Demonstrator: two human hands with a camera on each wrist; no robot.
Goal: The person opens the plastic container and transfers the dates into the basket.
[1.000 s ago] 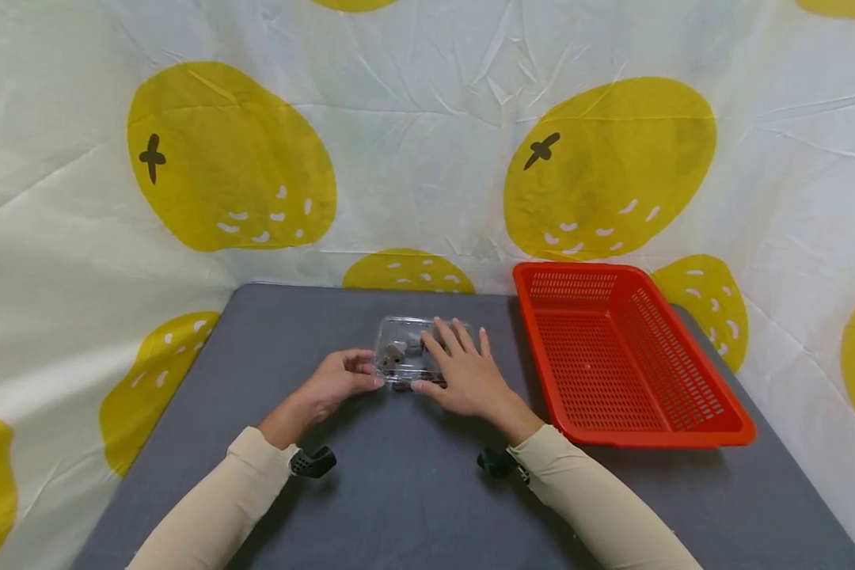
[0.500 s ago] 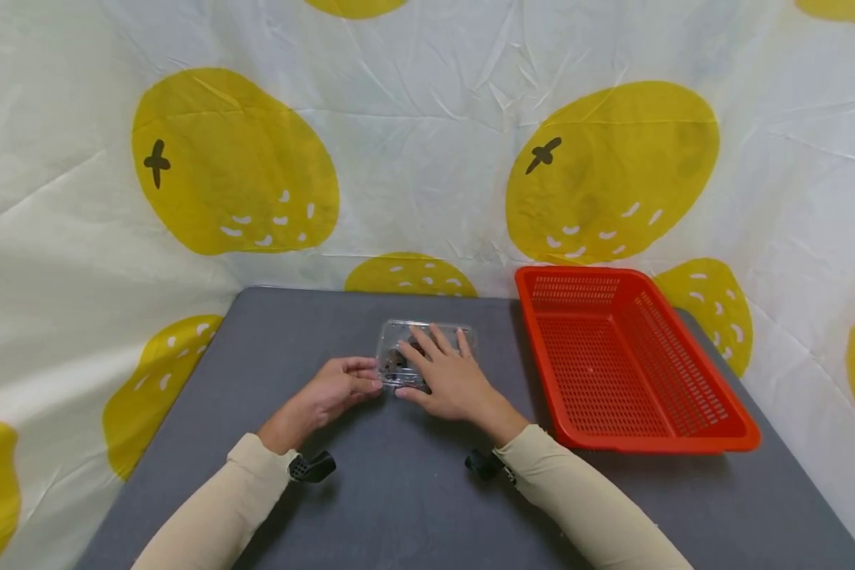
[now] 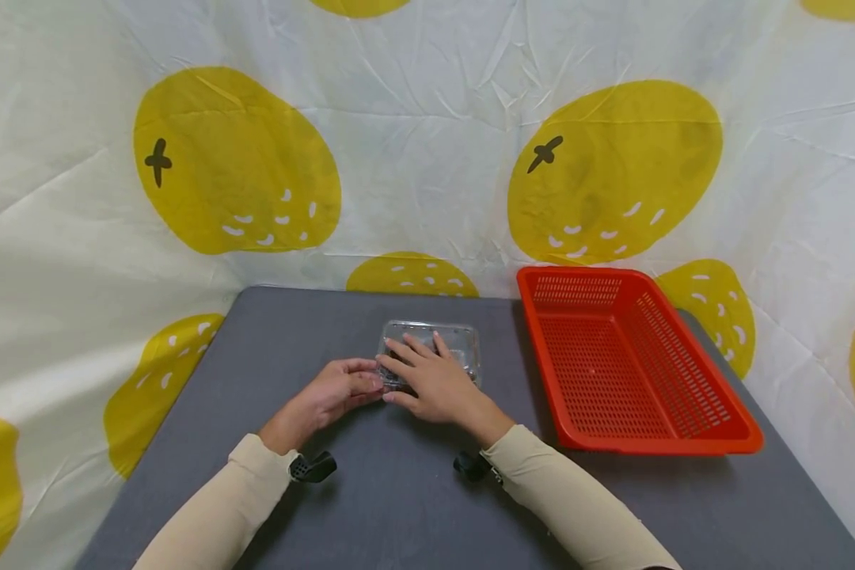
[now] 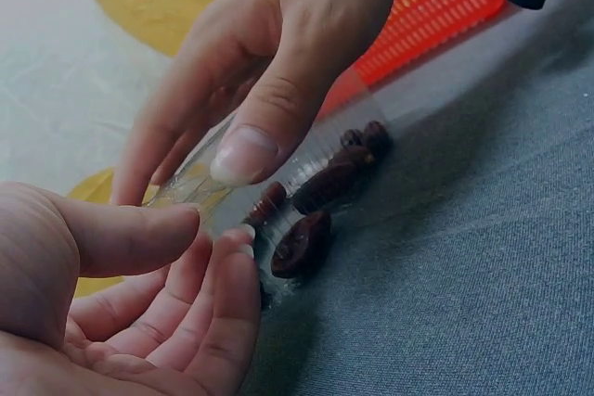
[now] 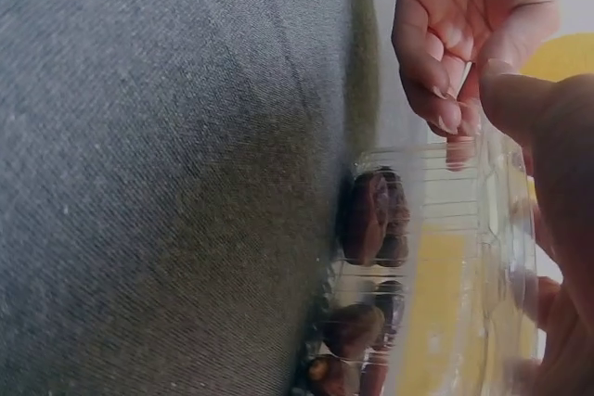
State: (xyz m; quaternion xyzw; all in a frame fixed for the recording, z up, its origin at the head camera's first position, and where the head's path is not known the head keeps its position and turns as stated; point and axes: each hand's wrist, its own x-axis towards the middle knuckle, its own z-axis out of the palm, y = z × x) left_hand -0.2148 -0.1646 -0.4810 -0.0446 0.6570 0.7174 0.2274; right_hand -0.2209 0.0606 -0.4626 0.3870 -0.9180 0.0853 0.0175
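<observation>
A clear plastic clamshell box (image 3: 466, 340) with a lid lies on the grey table. Several dark brown wrinkled fruits that look like dates (image 4: 302, 244) show through its wall. At the box's left front corner, my left hand (image 3: 331, 396) pinches the rim, thumb above and curled fingers below. My right hand (image 3: 435, 388) lies across the left part of the lid with its fingers spread and straight. Its thumb (image 4: 246, 150) touches the front edge of the lid, close to the left thumb. The right palm hides part of the contents.
A red perforated plastic basket (image 3: 655, 445) stands to the right of the box, near the table's right edge. The grey table (image 3: 399, 507) ends at a white cloth backdrop (image 3: 427, 174) printed with yellow fruit. Dark wrist cameras sit at both sleeves.
My right hand has slid left across the lid, from its right part toward the left corner, uncovering the right side. My left hand stays at the corner.
</observation>
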